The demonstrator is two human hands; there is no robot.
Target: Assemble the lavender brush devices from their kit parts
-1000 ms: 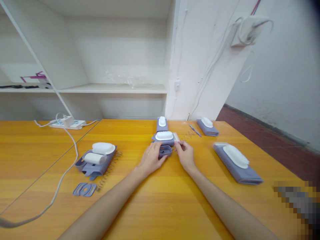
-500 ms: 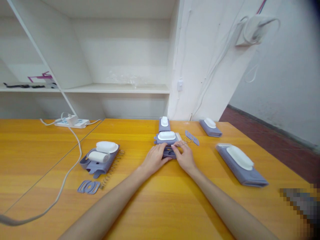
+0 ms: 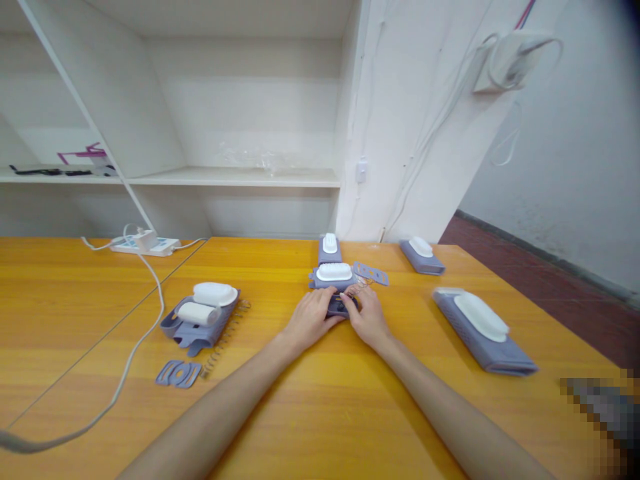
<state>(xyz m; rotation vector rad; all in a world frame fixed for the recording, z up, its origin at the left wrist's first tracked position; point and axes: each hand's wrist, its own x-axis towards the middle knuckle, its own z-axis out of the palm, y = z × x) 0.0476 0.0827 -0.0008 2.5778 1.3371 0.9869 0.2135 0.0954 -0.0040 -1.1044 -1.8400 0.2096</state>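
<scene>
My left hand (image 3: 310, 316) is closed round the left side of a small purple-grey plastic housing (image 3: 336, 307) on the table. Close against its right side, my right hand (image 3: 369, 319) pinches a thin coil spring (image 3: 361, 287) over the housing. Fingers partly hide the housing's inside and the spring's near end. Just beyond the spring lies a purple-grey slotted plate (image 3: 371, 273). A white-topped brush piece (image 3: 335, 273) on a purple-grey body sits right behind my hands, with another white-topped unit (image 3: 329, 245) farther back.
On the left are an opened purple-grey unit (image 3: 223, 320) with white parts, a long spring (image 3: 226, 337) and slotted plates (image 3: 178, 374). White-topped units lie right (image 3: 483, 327) and back right (image 3: 421, 255). A white cable (image 3: 133, 360) runs from a power strip (image 3: 150, 246).
The slotted plate has shifted left, towards the brush piece, and the spring is bunched closer to my right hand. My right fingers have moved slightly left over the housing; my left hand stays.
</scene>
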